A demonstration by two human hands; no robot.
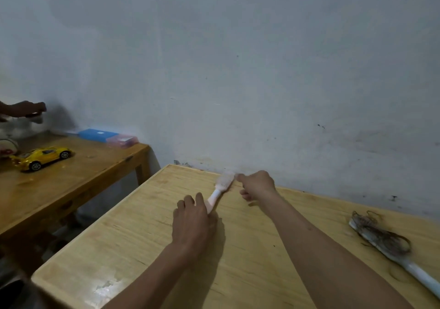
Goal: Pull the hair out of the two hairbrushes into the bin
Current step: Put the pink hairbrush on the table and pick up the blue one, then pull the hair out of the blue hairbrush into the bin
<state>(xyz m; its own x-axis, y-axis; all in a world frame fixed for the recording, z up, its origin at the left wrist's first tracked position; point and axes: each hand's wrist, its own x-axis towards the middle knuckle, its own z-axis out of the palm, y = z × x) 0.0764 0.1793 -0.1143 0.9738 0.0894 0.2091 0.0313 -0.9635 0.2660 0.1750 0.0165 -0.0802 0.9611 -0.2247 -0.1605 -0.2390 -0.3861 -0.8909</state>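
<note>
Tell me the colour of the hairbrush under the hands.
Pale pink hairbrush, seen in the head view.
</note>
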